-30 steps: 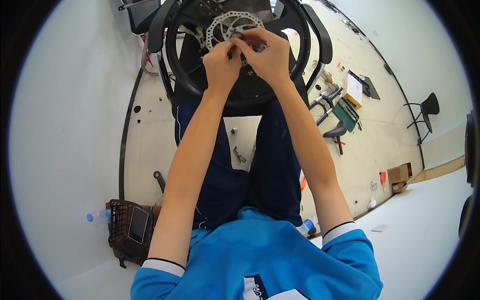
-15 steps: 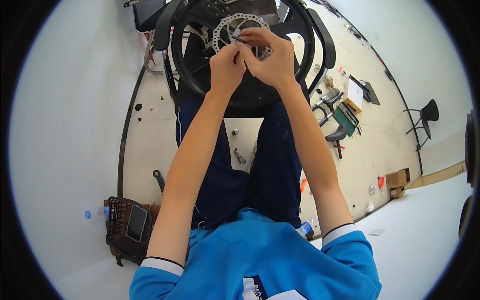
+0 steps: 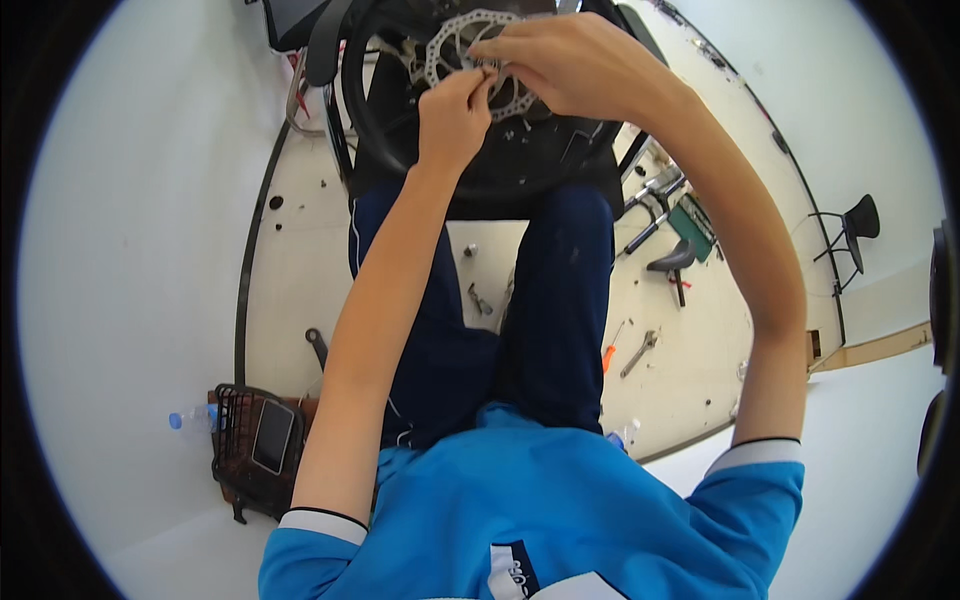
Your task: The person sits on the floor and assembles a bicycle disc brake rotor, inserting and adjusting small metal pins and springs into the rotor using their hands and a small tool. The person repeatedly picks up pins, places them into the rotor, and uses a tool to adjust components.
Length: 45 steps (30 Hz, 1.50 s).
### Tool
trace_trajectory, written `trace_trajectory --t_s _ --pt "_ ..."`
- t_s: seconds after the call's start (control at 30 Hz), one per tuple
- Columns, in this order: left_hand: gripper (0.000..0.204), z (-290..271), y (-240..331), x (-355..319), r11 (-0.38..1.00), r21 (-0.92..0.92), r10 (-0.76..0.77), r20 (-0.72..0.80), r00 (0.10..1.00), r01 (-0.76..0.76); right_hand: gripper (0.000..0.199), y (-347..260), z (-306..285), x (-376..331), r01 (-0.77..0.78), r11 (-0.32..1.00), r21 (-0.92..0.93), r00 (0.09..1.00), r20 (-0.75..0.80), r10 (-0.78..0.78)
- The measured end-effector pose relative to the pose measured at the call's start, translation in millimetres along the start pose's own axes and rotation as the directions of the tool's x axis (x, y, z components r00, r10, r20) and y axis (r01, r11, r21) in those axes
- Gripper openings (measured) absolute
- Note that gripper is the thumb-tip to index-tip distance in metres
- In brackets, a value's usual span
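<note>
A silver disc brake rotor [image 3: 436, 58], ringed with small holes, lies on the black wheel [image 3: 362, 125] before me. My left hand [image 3: 455, 112] is closed in a pinch at the rotor's near side, with what it holds too small to make out. Arched over the rotor from the right, my right hand [image 3: 575, 65] has its thumb and fingers brought together close to the left fingertips. Anything between them is hidden. Small metal screws [image 3: 510, 134] and a thin bent metal rod [image 3: 583, 138] lie on the dark surface just nearer to me.
The wheel rests on a black armchair. On the floor at right are a bicycle saddle [image 3: 672, 258], a fork [image 3: 655, 205], a green tool case [image 3: 692, 226], an adjustable wrench [image 3: 639, 354] and an orange screwdriver [image 3: 609, 358]. A black basket [image 3: 240, 470] stands at lower left.
My right elbow has swung outward to the right and the right hand has turned, now reaching over the rotor from the side. The left hand has risen slightly, still pinched.
</note>
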<state>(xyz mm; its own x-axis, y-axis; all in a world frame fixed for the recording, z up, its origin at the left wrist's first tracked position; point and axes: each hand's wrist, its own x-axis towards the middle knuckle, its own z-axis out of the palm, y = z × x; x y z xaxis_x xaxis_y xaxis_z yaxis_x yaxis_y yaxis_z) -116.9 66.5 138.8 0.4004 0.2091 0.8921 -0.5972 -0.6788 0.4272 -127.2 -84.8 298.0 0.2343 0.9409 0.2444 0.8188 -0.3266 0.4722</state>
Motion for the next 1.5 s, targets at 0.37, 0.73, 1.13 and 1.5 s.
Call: trace_trajectory --t_s 0.37,0.73,1.13,1.5 --pt "0.006 6.3 4.5 0.9 0.996 0.086 -0.028 0.081 0.996 0.021 0.041 16.8 5.9 -3.4 0.382 0.739 -0.554 0.895 0.024 -0.445" --pt "0.008 4.0 -0.1 10.6 1.0 -0.022 0.007 0.044 0.999 -0.006 0.017 43.1 -7.3 44.6 0.599 0.535 -0.596 0.645 -0.036 -0.763" --pt "0.015 7.0 -4.8 6.8 0.998 0.061 -0.03 0.045 0.999 0.027 0.019 57.4 -9.0 42.8 0.715 0.627 -0.31 0.664 0.019 -0.747" --pt "0.013 -3.0 5.4 0.2 0.995 -0.097 -0.007 0.11 0.994 0.018 0.023 10.4 5.1 -11.8 -0.093 0.988 0.121 0.969 -0.216 0.118"
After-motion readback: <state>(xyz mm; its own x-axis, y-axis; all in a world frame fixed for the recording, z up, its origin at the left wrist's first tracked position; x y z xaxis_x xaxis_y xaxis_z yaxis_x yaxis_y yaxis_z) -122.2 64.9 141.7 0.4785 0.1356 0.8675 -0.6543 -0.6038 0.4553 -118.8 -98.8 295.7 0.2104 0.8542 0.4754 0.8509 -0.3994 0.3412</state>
